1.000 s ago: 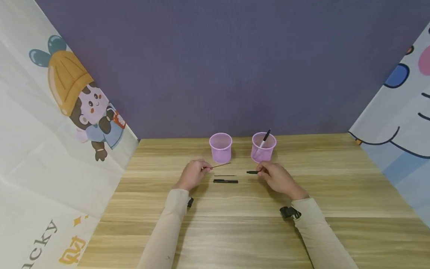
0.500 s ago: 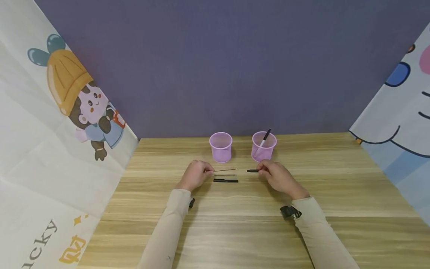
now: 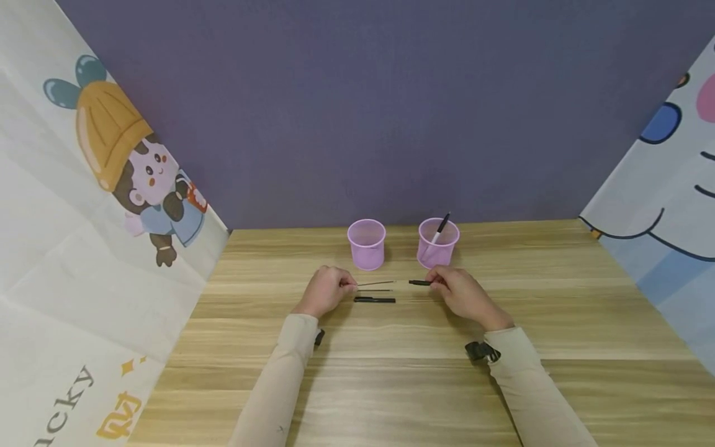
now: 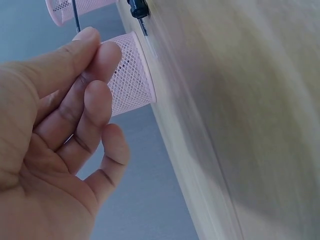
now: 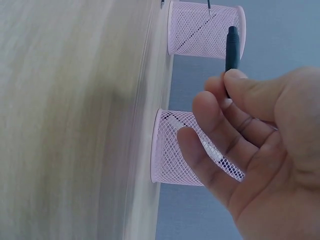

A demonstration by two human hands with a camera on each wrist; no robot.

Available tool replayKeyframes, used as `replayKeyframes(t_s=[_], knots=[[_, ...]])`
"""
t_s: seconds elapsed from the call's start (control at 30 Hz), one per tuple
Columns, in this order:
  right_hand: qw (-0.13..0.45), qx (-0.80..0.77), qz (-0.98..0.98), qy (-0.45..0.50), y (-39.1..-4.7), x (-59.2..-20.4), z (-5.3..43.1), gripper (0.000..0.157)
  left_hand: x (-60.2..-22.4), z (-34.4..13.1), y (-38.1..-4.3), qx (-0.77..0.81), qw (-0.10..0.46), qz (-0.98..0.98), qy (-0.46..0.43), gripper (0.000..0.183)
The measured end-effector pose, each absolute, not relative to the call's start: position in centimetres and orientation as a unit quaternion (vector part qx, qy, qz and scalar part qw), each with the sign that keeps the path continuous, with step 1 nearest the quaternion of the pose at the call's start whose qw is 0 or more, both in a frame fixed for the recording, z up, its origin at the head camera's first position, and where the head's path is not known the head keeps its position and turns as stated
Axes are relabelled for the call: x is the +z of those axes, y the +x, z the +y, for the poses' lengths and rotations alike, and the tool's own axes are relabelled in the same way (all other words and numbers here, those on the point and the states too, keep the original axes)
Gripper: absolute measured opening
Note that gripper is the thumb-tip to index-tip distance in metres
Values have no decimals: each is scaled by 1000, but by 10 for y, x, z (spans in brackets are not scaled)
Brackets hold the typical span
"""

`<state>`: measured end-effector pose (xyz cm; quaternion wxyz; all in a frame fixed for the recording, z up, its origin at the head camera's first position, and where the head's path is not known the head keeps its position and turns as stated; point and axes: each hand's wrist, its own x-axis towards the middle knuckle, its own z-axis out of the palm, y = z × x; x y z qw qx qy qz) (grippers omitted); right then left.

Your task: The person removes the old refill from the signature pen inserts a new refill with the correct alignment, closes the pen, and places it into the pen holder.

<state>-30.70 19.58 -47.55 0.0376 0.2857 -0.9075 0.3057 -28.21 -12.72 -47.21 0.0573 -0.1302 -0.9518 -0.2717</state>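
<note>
My left hand [image 3: 326, 290] pinches a thin pen refill [image 3: 377, 284] between thumb and fingertips. The refill points right, nearly level. Facing it across a small gap is a short black pen barrel [image 3: 419, 282], which my right hand [image 3: 462, 299] holds between thumb and index finger. In the right wrist view the barrel [image 5: 232, 49] has a narrower end pointing away from the hand; its other end is hidden by the fingers. Between the hands, a second refill [image 3: 375, 290] lies on the table, with a black pen part with a clip [image 3: 374, 300] just in front of it.
Two pink mesh cups stand at the back of the wooden table [image 3: 391, 385]: a left cup [image 3: 367, 256] and a right cup [image 3: 427, 256]. A white and black pen [image 3: 443, 223] leans in the right one. A dark panel [image 3: 357, 112] rises behind them.
My left hand has moved slightly right, and its refill has swung from an upward slant to nearly level, its tip closer to the black barrel. The right hand has hardly moved.
</note>
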Motion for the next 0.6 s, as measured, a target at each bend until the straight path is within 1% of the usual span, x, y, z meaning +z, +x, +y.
replayKeyframes(t_s=[0.3,0.6], knots=[[31,299,-911,283,-306,-474,194,4,-470,-125,-281,-273,59,-949,-143,7],[28,299,-911,284,-305,-474,193,8,-471,-124,-280,-267,65,-948,-162,8]])
